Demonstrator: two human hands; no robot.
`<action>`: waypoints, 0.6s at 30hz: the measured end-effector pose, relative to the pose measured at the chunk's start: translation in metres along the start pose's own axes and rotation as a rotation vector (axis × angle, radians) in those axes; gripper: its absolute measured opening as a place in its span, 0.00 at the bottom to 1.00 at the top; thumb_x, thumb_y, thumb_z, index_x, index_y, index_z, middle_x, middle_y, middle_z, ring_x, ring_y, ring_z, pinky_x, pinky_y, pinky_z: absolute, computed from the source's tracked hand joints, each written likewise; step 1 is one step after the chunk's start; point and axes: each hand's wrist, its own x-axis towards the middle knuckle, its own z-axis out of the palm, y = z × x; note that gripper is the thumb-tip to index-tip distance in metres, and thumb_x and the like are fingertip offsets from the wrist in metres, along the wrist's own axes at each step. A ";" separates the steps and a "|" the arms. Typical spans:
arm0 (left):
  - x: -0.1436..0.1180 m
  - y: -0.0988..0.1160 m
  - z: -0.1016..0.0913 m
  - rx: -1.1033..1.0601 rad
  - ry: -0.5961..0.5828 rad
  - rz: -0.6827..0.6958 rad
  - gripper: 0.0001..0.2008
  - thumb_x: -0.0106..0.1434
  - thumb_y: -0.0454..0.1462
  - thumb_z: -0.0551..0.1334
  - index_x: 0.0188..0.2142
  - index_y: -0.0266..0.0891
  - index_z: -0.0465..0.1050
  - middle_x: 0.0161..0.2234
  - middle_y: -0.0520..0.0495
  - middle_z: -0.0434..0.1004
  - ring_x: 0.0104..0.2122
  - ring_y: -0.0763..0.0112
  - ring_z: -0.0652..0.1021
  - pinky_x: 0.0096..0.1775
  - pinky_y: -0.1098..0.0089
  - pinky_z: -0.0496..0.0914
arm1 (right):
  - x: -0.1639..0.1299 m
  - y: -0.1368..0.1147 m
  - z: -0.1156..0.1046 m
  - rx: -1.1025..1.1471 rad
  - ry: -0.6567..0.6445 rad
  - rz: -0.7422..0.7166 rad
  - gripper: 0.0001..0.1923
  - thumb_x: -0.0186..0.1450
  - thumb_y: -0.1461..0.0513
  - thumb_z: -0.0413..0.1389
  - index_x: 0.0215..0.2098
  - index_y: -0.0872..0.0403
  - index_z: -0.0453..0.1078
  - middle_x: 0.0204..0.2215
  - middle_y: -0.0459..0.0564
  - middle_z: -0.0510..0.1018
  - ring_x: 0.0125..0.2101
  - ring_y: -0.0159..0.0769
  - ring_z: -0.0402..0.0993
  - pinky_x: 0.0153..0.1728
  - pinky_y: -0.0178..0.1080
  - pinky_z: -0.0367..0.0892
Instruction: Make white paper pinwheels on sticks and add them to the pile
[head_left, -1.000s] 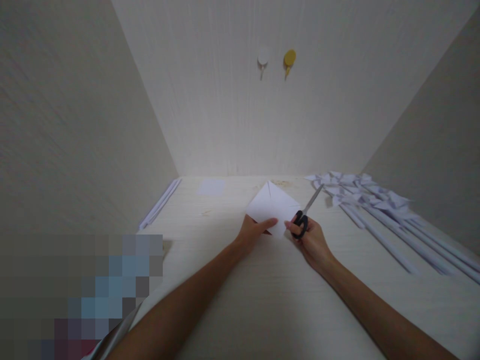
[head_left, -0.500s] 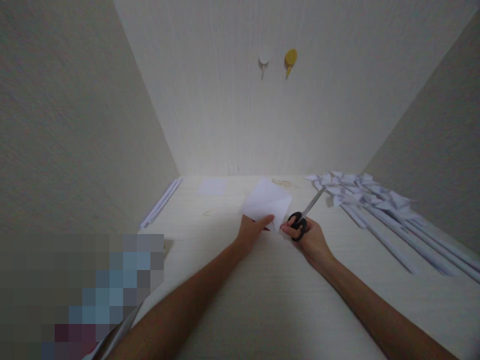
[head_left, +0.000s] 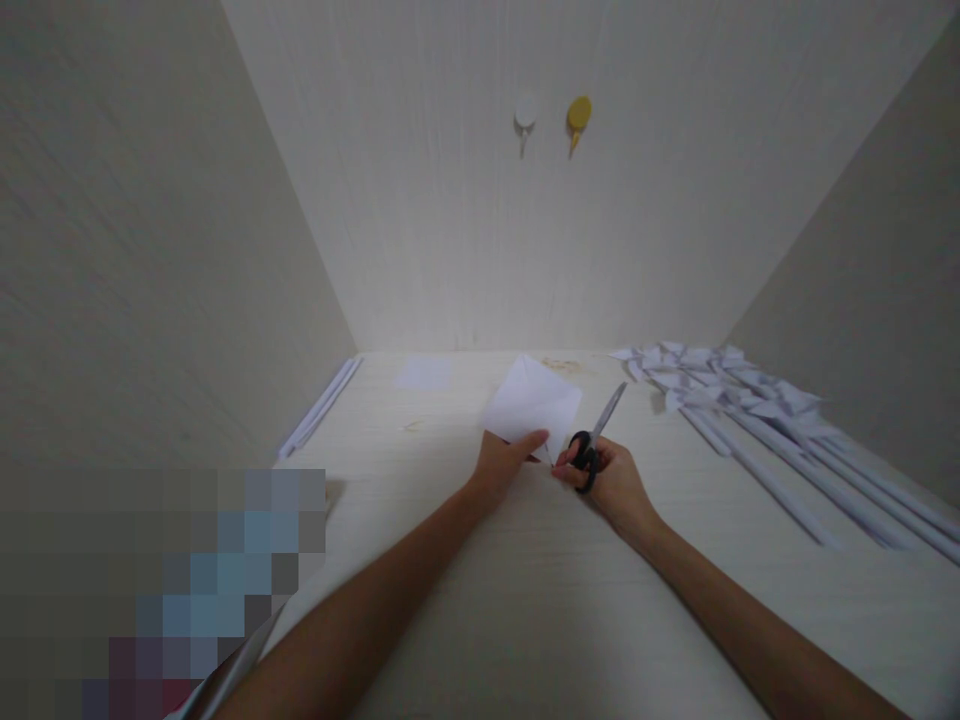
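Two forearms [head_left: 420, 555] angle inward!
Left hand [head_left: 504, 464] pinches white squarish paper [head_left: 531, 400], thumb [head_left: 534, 440] on top; right hand [head_left: 611, 485] grips black-handled metal scissors [head_left: 594, 442].

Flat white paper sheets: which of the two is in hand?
The right-hand sheet, nearer the scissors; the left hand grips its lower edge. The other sheet, farther left, lies on the table, touched by neither hand.

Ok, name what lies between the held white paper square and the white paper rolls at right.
The head view shows black-handled metal scissors there, held in the right hand.
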 end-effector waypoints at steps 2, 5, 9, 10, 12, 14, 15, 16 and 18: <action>-0.001 0.001 0.000 0.008 -0.003 -0.003 0.13 0.43 0.36 0.64 0.30 0.33 0.70 0.26 0.47 0.74 0.23 0.71 0.72 0.22 0.73 0.68 | 0.000 0.001 0.000 -0.001 -0.003 0.000 0.10 0.40 0.65 0.62 0.18 0.55 0.64 0.17 0.43 0.72 0.16 0.25 0.62 0.17 0.29 0.55; -0.001 0.002 0.000 0.009 -0.017 -0.005 0.11 0.44 0.36 0.63 0.29 0.33 0.69 0.26 0.47 0.73 0.23 0.72 0.72 0.23 0.73 0.68 | 0.000 0.002 -0.001 0.004 -0.013 0.005 0.10 0.41 0.65 0.62 0.19 0.55 0.64 0.17 0.43 0.72 0.16 0.24 0.61 0.16 0.29 0.54; -0.001 0.002 0.000 0.017 -0.015 -0.014 0.10 0.44 0.35 0.63 0.28 0.33 0.69 0.26 0.48 0.73 0.23 0.72 0.72 0.22 0.73 0.68 | 0.000 0.000 0.000 -0.019 -0.015 0.011 0.11 0.40 0.66 0.63 0.18 0.55 0.64 0.17 0.42 0.72 0.16 0.24 0.61 0.16 0.29 0.54; -0.001 0.002 0.000 0.019 -0.012 -0.016 0.10 0.44 0.35 0.63 0.28 0.33 0.69 0.25 0.48 0.73 0.23 0.72 0.72 0.23 0.73 0.68 | 0.000 0.001 0.000 -0.027 -0.015 0.007 0.11 0.40 0.66 0.63 0.18 0.55 0.64 0.17 0.42 0.71 0.16 0.24 0.60 0.16 0.29 0.54; 0.000 0.001 0.000 0.028 -0.008 -0.015 0.11 0.44 0.36 0.63 0.28 0.33 0.69 0.24 0.48 0.73 0.23 0.72 0.72 0.23 0.73 0.68 | 0.001 0.001 0.000 -0.035 -0.017 -0.010 0.11 0.40 0.67 0.62 0.18 0.55 0.63 0.16 0.41 0.70 0.16 0.24 0.60 0.16 0.29 0.54; 0.000 0.000 0.000 0.036 -0.010 -0.007 0.11 0.44 0.36 0.63 0.28 0.33 0.69 0.25 0.48 0.73 0.23 0.72 0.72 0.23 0.73 0.68 | 0.001 0.003 0.000 -0.038 -0.020 -0.027 0.11 0.40 0.67 0.62 0.19 0.55 0.63 0.16 0.41 0.70 0.16 0.24 0.60 0.17 0.29 0.54; 0.000 0.000 0.000 0.036 -0.014 -0.004 0.11 0.44 0.36 0.63 0.28 0.33 0.69 0.25 0.48 0.73 0.23 0.72 0.72 0.23 0.73 0.68 | 0.002 0.004 0.000 -0.042 -0.019 -0.033 0.11 0.41 0.67 0.62 0.19 0.55 0.63 0.16 0.41 0.70 0.17 0.24 0.60 0.17 0.29 0.55; 0.000 -0.001 0.000 0.035 -0.015 -0.001 0.11 0.44 0.36 0.63 0.28 0.33 0.70 0.26 0.48 0.74 0.24 0.72 0.73 0.23 0.73 0.68 | 0.002 0.004 0.000 -0.047 -0.019 -0.037 0.11 0.41 0.66 0.62 0.19 0.55 0.63 0.16 0.41 0.70 0.17 0.24 0.60 0.17 0.29 0.55; 0.000 -0.001 0.000 0.030 -0.019 0.000 0.11 0.44 0.37 0.63 0.29 0.33 0.70 0.27 0.47 0.74 0.25 0.72 0.73 0.24 0.73 0.68 | 0.002 0.005 0.000 -0.054 -0.018 -0.038 0.11 0.42 0.66 0.62 0.19 0.55 0.63 0.16 0.41 0.69 0.17 0.25 0.61 0.17 0.29 0.55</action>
